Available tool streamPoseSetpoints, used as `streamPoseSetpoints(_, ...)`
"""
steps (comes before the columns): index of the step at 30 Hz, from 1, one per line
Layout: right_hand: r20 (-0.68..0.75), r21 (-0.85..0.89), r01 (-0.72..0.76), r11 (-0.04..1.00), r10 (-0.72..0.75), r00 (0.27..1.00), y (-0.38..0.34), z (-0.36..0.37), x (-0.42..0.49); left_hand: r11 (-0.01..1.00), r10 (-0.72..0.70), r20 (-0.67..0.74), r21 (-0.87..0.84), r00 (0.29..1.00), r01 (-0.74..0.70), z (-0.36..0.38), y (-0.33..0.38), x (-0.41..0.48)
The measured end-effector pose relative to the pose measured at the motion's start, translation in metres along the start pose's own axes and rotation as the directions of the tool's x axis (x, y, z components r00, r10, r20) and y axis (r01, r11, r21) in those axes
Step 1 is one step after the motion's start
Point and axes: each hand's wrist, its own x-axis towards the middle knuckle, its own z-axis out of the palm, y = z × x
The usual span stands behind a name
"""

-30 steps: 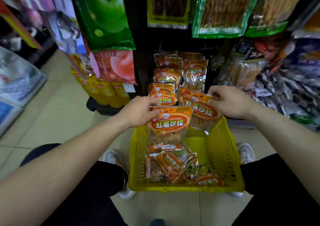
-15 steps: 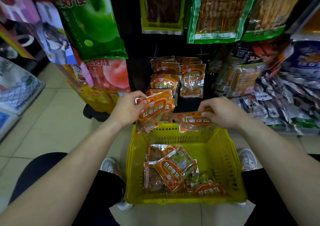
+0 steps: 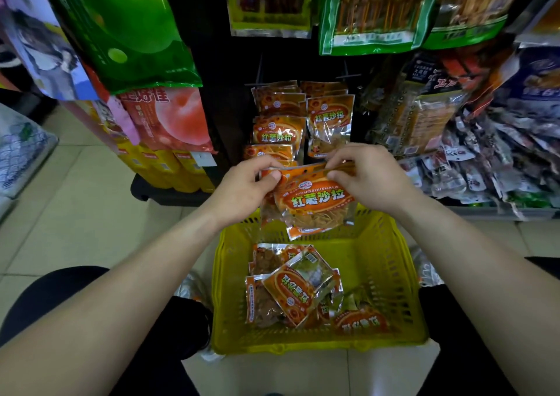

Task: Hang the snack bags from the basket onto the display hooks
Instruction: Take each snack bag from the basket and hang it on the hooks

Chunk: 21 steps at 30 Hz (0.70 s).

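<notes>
Two hands hold an orange bag (image 3: 318, 201) upright over the far rim of the yellow basket (image 3: 381, 274), with its label facing the camera. The left hand (image 3: 242, 189) pinches the top left corner, thumb on the front and fingers curled behind. The right hand (image 3: 369, 177) pinches the top strip at the right, fingers curled over it. Another bag's edge shows behind the held one, at its left side and under its bottom seam. I cannot tell how many are in the grip.

The basket stands on the tiled floor (image 3: 75, 201) between the person's knees (image 3: 60, 298), which are in black. Loose bags (image 3: 300, 286) lie heaped in its bottom, left of the middle. The top one is tilted, its label upside down to the camera.

Beyond the hands, hung bags (image 3: 278, 132) of the same kind sit in two columns on a dark rack (image 3: 224, 92), the right column (image 3: 330, 120) just beside the left. Thin metal hooks (image 3: 346, 73) show above them. The held bag is lower than most of these and in front of the lowest ones in the left column. It is not on a hook.

A large green bag (image 3: 127, 26) hangs at upper left, skewer packs (image 3: 375, 7) hang at the top, and small dark packets (image 3: 485, 171) crowd the right.
</notes>
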Motion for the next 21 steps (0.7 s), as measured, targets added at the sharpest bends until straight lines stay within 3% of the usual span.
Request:
streamPoseSetpoints(9,-0.052,0.096,-0.105,0.99,0.11,0.993,-0.0029,-0.0002,0.0015,0.987,-0.004,0.02,-0.159,1.0,0.007,0.0072,0.0096,-0.0043)
streamPoseSetpoints(15,-0.059,0.149,-0.121,0.981,0.131,0.99,-0.004,0.001,0.0023,0.997,0.065,-0.099,0.045,0.993,-0.061,0.011,0.0055,0.0003)
streamPoseSetpoints(21,-0.045,0.175,-0.081,0.981,0.09,0.995,-0.0026,-0.0017,0.0019,0.999,0.048,-0.131,0.03,0.99,-0.044,0.0099,0.0077,0.0021)
